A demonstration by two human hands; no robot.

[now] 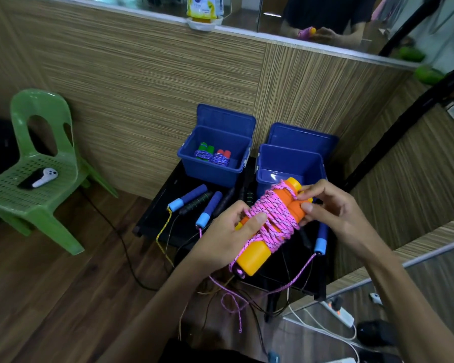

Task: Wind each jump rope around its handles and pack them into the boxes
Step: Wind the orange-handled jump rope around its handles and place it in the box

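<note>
Gripping orange handles [278, 210] bound in braided pink rope [266, 221].
Left hand [228, 231] and right hand [330, 208] both curl fingers round the smooth, rounded bundle.

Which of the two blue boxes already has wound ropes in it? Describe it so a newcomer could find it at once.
On the black table against the wood-grain wall stand two open blue boxes side by side. The one meant is the left blue box, nearer the green chair. It alone holds two wound rope bundles, one with green handles, one with red.
</note>
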